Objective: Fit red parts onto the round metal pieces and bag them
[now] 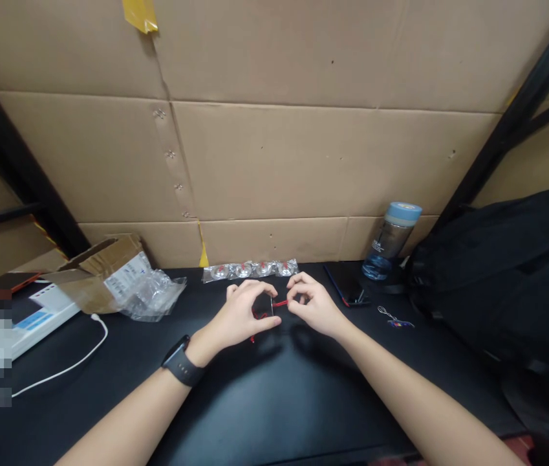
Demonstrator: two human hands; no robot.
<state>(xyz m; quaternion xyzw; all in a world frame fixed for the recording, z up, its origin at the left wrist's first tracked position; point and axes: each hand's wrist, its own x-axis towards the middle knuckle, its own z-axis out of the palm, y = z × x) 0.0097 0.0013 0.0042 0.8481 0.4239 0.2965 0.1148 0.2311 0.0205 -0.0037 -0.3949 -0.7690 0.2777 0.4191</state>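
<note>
Between the thumb and fingers of my left hand (241, 318) is a thin flat silvery piece (271, 307), seen nearly edge-on. A red cord (280, 303) runs from this piece to my right hand (317, 307), whose thumb and fingers pinch it. More of the cord, with a loose end, hangs below my left palm. Both hands are raised a little above the black table (255, 414). Just behind them lies a row of clear packets (253, 270) holding round silvery pieces with red bits.
At left are an open cardboard box (90, 275), crumpled clear plastic (152, 298), a white power strip (44, 323) and a white cable (83, 355). A phone (346, 285), water bottle (390, 243), small keychain (394, 319) and black backpack (502, 278) are at right. Cardboard (274, 162) walls the back.
</note>
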